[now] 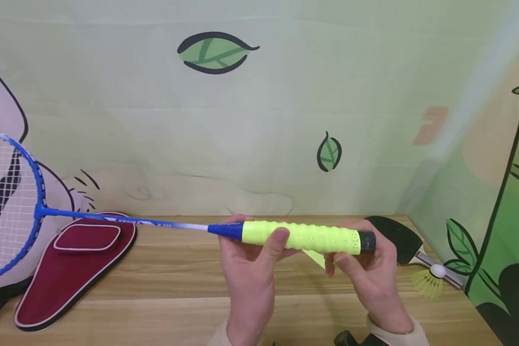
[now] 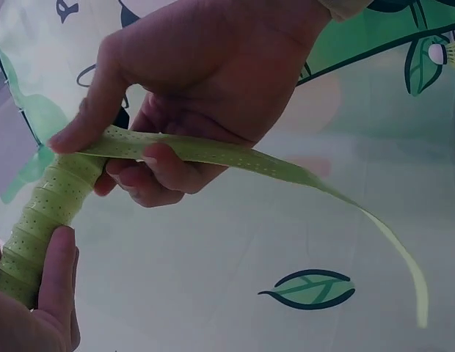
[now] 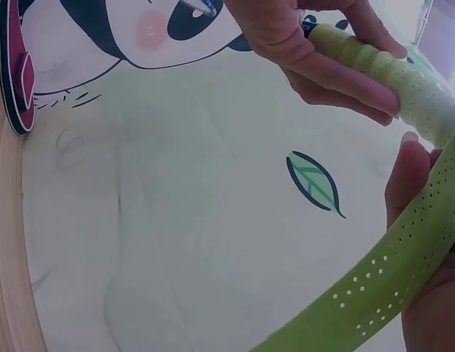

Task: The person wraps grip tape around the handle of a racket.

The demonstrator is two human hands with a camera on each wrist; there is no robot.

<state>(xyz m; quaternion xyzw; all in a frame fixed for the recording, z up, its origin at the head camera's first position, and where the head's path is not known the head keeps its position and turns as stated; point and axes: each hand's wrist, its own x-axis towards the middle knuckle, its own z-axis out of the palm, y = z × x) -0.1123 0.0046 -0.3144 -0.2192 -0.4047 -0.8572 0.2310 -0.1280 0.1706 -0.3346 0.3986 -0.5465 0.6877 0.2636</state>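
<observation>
A blue and white badminton racket is held sideways above the table, its strung head cut off by the left edge of the head view. Bright yellow-green perforated grip tape covers its handle in ridged turns, up to a black butt cap. My left hand grips the handle near the blue cone, thumb in front. Near the butt end, my right hand pinches the tape against the handle. From its fingers a loose tail of tape curves away, also visible in the right wrist view.
A maroon zipped paddle case lies on the wooden table at the left. At the right are a black table tennis paddle and a yellow shuttlecock. A printed backdrop stands behind. A dark object shows at the bottom edge.
</observation>
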